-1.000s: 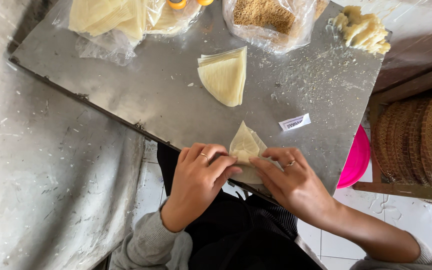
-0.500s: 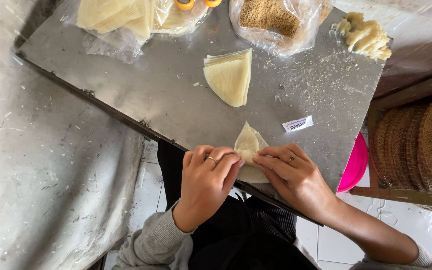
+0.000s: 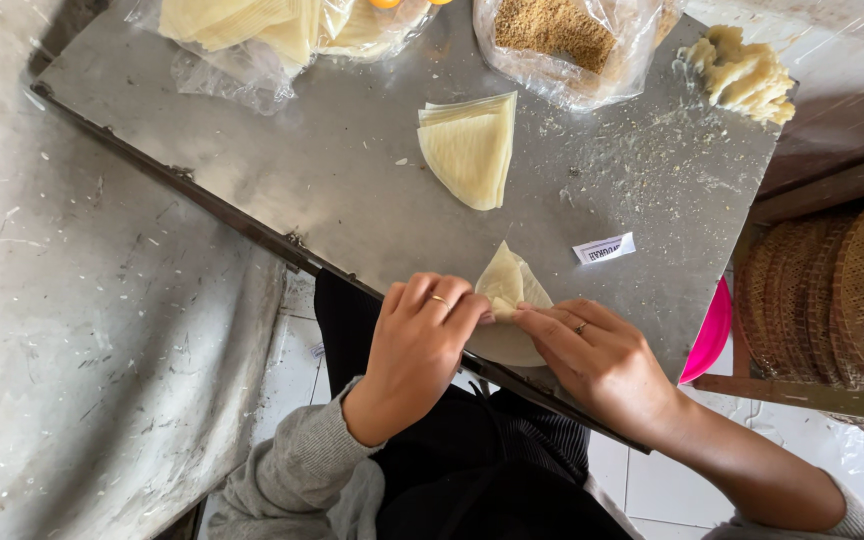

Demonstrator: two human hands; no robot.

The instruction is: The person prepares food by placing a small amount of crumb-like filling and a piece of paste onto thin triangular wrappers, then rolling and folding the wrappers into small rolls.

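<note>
A pale, thin pastry wrapper (image 3: 508, 290) lies at the near edge of the grey metal table (image 3: 352, 190), partly folded into a pointed shape. My left hand (image 3: 420, 345) pinches its left side with bent fingers. My right hand (image 3: 597, 360) presses on its right side, fingertips meeting the left hand's at the fold. Both hands wear a ring. The lower part of the wrapper is hidden under my fingers. A small stack of folded wrappers (image 3: 472, 148) lies further back in the middle of the table.
At the back stand a plastic bag of wrappers (image 3: 252, 35), a bag of brown crumbs (image 3: 557, 35) and a lump of pale dough (image 3: 747, 75). A small paper label (image 3: 604, 248) lies nearby. A pink bowl (image 3: 709, 335) and woven trays (image 3: 847, 290) sit to the right.
The view has shifted slightly. My fingers have drawn closer together on the wrapper and folded its sides further in.
</note>
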